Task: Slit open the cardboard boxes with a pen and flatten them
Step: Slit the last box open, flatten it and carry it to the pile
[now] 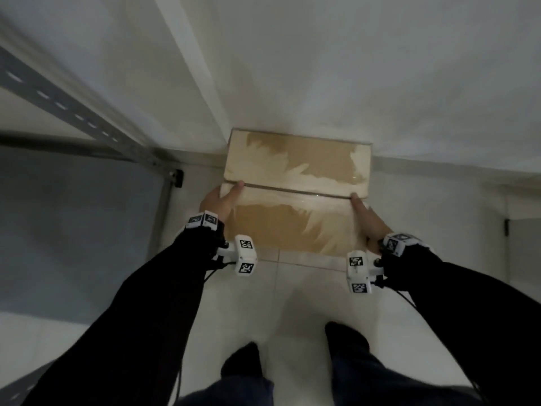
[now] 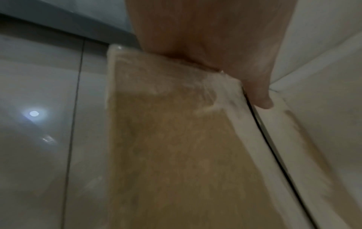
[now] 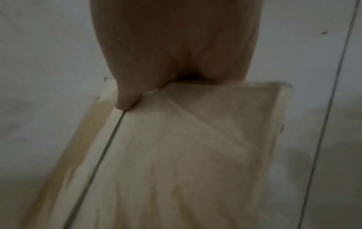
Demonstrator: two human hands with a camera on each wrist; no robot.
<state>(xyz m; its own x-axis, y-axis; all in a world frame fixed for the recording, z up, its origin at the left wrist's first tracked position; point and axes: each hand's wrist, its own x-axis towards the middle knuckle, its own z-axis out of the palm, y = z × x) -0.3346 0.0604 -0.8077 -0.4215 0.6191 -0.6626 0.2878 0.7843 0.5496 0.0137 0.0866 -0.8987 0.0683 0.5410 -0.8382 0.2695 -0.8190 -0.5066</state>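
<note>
Nearest the camera, two dark shoes [image 1: 345,344] stand on the pale tiled floor [image 1: 292,303], with black sleeves [image 1: 152,294] reaching forward on both sides. Each wrist carries a white marker block [image 1: 245,255], cables trailing back along the arms.

Past the wrists comes the box [image 1: 295,189], brown cardboard with glossy tape over its top, standing on the floor with its far edge up against the white wall [image 1: 351,83], near the floor's far corner. A dark seam [image 1: 295,191] runs side to side across the top, between the two flaps.

The left hand [image 1: 221,200] is clamped on the box's left side, thumb lying over the top with its tip right at the seam; the left wrist view shows that thumb [image 2: 260,96] pressed at the seam's end, the other fingers hidden behind the side. The right hand [image 1: 367,218] mirrors it on the right side, thumb [image 3: 125,102] down at the other end of the seam, palm against the box edge. So the hands are well apart, one on each side of the box, both gripping it.

Off to the left, a grey metal shelf frame [image 1: 67,104] with slotted holes slants toward the corner, its foot on the floor beside the wall
</note>
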